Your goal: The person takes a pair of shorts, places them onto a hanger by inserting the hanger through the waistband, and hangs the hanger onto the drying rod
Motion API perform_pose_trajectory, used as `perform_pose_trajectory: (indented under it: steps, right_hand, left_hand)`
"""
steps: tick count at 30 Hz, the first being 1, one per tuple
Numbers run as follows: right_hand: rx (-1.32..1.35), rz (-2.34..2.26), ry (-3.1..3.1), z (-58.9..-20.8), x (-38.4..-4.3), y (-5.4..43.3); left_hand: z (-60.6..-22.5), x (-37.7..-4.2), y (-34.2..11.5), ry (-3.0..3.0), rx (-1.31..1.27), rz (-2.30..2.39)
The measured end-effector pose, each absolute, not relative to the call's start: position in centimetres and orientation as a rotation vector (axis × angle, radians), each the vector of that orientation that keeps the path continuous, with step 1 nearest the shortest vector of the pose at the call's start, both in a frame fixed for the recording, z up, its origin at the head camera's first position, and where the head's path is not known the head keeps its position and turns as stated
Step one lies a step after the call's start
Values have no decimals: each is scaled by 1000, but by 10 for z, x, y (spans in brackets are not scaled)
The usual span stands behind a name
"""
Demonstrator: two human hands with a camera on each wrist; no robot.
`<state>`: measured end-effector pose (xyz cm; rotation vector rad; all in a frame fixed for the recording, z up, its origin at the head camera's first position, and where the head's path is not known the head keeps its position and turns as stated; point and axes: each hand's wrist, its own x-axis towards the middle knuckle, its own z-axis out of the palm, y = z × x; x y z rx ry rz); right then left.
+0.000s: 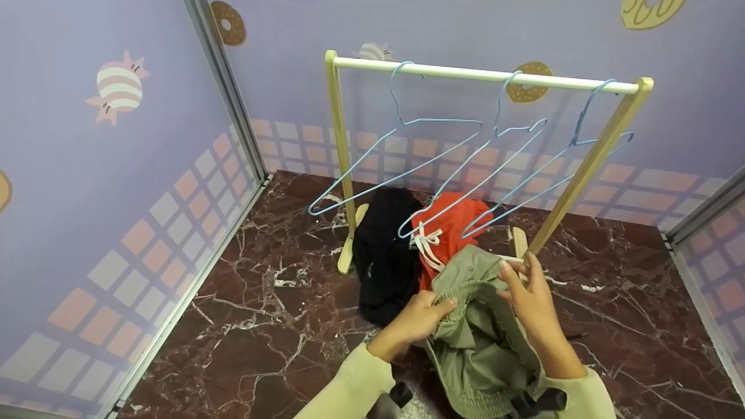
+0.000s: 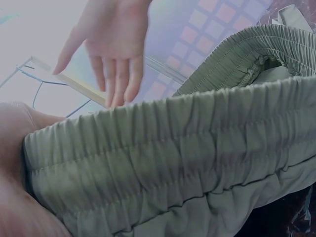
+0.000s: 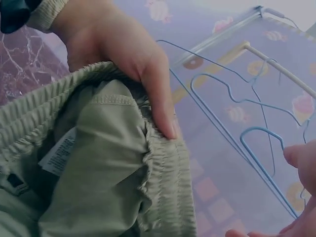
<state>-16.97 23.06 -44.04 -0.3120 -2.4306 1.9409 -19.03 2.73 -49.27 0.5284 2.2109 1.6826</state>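
Note:
A pair of olive-green pants (image 1: 474, 355) with a gathered elastic waistband is held up in front of me, waist opening facing up. My left hand (image 1: 416, 320) grips the waistband's left side, thumb inside the opening, as the right wrist view shows with the left hand (image 3: 116, 47). My right hand (image 1: 532, 302) is near the opposite side. In the left wrist view the right hand (image 2: 118, 44) has straight, spread fingers beyond the waistband (image 2: 163, 158) and holds nothing. A white label (image 3: 59, 153) shows inside the pants.
A wooden rack with a white rod (image 1: 465, 72) carries three blue wire hangers (image 1: 445, 120). Beneath them, a black garment (image 1: 387, 256) and a red garment (image 1: 457, 221) with a white drawstring lie on the dark marbled floor (image 1: 262, 326). Patterned walls (image 1: 145, 174) enclose the area.

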Motion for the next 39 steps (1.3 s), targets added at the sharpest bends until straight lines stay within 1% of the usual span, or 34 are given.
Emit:
perform_pose_trajectory:
  steps: [7, 18, 33, 39]
  right_hand:
    - [-289, 2075, -2314, -431, -193, 221]
    - [-282, 2216, -2184, -427, -213, 214]
    - [-266, 2394, -1995, -420, -232, 207]
    - [-195, 2458, -1878, -420, -237, 205]
  left_hand:
    - [-491, -190, 27, 2164, 511, 1683]
    - [-493, -191, 26, 2134, 517, 1693]
    - [-491, -190, 25, 2120, 494, 1699]
    - [-491, -190, 25, 2124, 482, 1707]
